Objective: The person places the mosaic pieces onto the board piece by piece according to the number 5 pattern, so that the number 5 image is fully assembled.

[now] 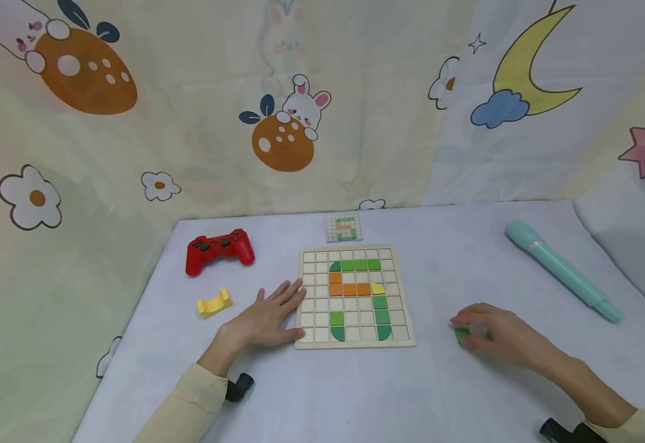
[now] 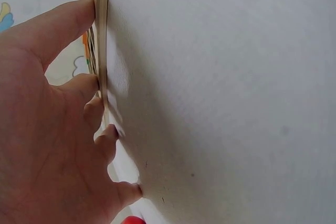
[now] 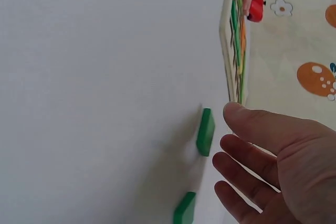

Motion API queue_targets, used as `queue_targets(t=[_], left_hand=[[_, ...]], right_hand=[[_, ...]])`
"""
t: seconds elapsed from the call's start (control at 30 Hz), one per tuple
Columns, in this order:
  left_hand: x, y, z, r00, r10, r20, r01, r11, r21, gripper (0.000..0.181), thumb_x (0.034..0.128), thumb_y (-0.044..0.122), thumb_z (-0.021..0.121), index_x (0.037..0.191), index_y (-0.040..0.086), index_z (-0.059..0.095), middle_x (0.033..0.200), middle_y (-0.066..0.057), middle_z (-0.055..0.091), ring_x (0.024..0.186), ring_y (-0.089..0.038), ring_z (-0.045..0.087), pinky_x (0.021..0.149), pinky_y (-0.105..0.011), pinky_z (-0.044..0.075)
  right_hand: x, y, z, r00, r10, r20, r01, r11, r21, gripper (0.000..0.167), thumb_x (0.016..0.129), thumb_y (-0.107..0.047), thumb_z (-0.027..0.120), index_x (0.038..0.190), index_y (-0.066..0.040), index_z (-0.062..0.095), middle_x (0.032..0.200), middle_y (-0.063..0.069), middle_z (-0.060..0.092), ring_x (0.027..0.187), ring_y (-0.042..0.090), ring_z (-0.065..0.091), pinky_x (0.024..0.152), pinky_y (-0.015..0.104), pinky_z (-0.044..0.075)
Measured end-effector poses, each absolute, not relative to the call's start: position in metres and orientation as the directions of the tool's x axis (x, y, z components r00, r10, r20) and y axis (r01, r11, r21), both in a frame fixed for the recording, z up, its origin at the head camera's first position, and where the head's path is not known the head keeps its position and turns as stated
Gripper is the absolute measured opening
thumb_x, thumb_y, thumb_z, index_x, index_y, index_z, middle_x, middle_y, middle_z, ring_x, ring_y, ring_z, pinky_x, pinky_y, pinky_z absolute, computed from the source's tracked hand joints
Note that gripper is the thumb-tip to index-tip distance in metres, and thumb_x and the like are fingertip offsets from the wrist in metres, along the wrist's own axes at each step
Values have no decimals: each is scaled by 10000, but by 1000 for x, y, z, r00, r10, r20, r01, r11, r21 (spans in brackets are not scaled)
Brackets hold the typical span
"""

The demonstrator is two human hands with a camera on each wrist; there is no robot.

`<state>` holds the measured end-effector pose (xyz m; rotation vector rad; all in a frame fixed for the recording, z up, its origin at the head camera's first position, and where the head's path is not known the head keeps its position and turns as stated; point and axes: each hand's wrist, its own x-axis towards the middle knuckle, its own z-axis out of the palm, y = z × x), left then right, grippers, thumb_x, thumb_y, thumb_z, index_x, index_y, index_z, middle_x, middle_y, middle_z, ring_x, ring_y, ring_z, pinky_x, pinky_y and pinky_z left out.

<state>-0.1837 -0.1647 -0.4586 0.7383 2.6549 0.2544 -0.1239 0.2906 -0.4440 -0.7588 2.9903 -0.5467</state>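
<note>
A square wooden grid board lies mid-table, with green, orange and yellow tiles set in its cells. My left hand is spread flat at its left side; in the left wrist view the thumb and a finger touch the board's edge. Off to the right, my right hand hovers low over the table, its fingers loosely bent. Beneath its fingertips shows a green tile. The right wrist view has one green tile and a second green tile on the cloth, both apart from the fingers.
Behind the board lies a small pattern card. A red game controller and a yellow curved block are at the left. A teal tube-shaped case lies at the far right. A printed cloth hangs behind.
</note>
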Motion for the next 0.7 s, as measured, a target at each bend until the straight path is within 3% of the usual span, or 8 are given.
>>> queue_targets(t=[0.2, 0.4, 0.7], left_hand=[[-184, -164, -460, -798, 519, -308, 453, 852, 262, 845, 888, 601, 543, 1559, 242, 176, 1651, 68, 43, 1527, -239, 73, 1150, -669, 119], [-184, -164, -461, -800, 516, -306, 451, 853, 262, 843, 890, 597, 544, 1559, 239, 177, 1650, 69, 45, 1527, -233, 76, 1151, -666, 122], [-184, -163, -460, -803, 509, -309, 445, 858, 257, 846, 888, 600, 547, 1558, 241, 177, 1650, 70, 48, 1527, -231, 75, 1155, -662, 118]], right_hand=[[-117, 297, -459, -861, -481, 162, -507, 799, -322, 357, 705, -163, 842, 1043, -197, 730, 1063, -72, 658, 925, 79, 621, 744, 240, 547], [-117, 298, -467, -835, -486, 257, -547, 785, -290, 384, 654, -69, 853, 1004, -173, 735, 1021, -66, 658, 890, 71, 629, 717, 224, 555], [-121, 285, -459, -846, -488, 214, -532, 792, -299, 338, 694, -101, 838, 1009, -176, 739, 1023, -88, 655, 914, 105, 635, 754, 260, 559]])
